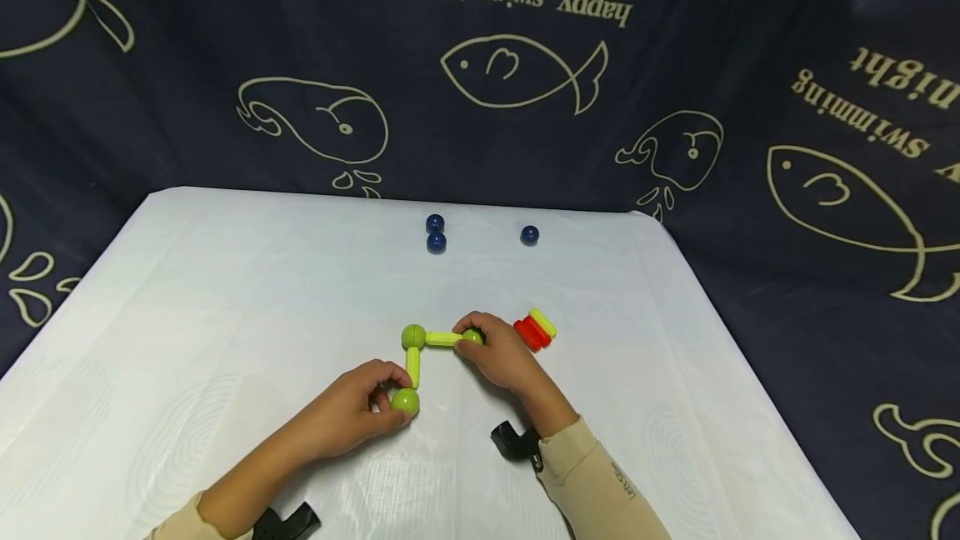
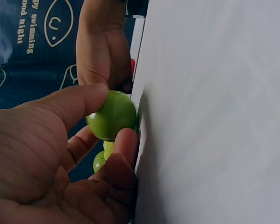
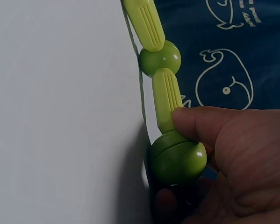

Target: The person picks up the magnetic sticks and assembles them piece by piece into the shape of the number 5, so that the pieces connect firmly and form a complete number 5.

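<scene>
Head view: left hand [image 1: 345, 413] pinches near green ball [image 1: 406, 402] beside one lime rod [image 1: 413, 367]; contact unclear. Right hand [image 1: 501, 352] grips far-end green ball [image 1: 472, 336], thumb on second lime rod [image 1: 442, 339]. Holding both ends probably steadies the corner ball [image 1: 413, 337]. Red rods [image 1: 528, 337], then blue balls [image 1: 437, 242], lie apart, presumably as spares.

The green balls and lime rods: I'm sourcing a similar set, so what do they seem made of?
Green balls: probably glossy plastic, given the bright highlights and seam line. Lime rods: likely moulded plastic, satin finish, given even colour and straight grooves. Any core inside is hidden.
</scene>
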`<state>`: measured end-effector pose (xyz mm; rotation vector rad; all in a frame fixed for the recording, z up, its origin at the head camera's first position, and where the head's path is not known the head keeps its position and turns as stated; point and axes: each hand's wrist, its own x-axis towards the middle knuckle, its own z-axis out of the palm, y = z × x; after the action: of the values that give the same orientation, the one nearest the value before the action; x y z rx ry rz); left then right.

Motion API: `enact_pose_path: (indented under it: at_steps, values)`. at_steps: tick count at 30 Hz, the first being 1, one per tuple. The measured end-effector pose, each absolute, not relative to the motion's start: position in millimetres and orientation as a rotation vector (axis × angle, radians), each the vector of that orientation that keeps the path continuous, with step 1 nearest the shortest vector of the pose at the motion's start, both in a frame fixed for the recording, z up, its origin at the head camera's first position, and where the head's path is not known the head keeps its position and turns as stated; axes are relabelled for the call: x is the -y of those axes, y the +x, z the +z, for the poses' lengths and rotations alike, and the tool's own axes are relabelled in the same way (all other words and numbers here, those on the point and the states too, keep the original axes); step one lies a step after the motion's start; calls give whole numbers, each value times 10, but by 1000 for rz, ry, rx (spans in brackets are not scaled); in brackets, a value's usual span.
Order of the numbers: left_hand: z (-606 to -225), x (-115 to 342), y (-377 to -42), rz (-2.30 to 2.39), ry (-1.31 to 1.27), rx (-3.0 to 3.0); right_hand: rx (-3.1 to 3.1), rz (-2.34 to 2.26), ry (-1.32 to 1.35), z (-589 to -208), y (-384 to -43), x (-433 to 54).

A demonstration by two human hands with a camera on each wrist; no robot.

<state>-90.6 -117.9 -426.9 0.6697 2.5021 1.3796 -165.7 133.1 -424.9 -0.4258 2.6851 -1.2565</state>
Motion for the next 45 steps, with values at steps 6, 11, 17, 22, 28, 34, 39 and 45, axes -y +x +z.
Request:
enact_pose_path:
  at_steps: [6, 11, 17, 22, 28, 34, 39, 45]
  values:
    - [-4263, 1181, -917, 1310, 743, -2564, -2700, -1244, -423, -4257, -1666, -1338]
    - [-4254, 1168, -923, 1288, 746, -2572, -2705, -1240, -412, -4258, -1670, -1337]
    - [-4281, 1152, -928, 1282, 755, -2587, -2707, -1236, -409, -4259, -1669, -1340]
    - [-4301, 1134, -926, 1290, 761, -2599, -2705, -1234, -400, -4259, -1667, -1346]
    - [-4299, 1115, -930, 1254, 767, -2611, -2707, -1232, -401, -4270, -1670, -1350]
    - [-4275, 1100, -957, 1154, 807, -2643, -2701, -1235, -422, -4268, -1675, -1340]
    - [-4263, 1096, -962, 1140, 802, -2635, -2698, -1241, -422, -4254, -1663, -1326]
    - [-4205, 1096, -986, 1081, 822, -2617, -2699, -1237, -413, -4253, -1655, -1318]
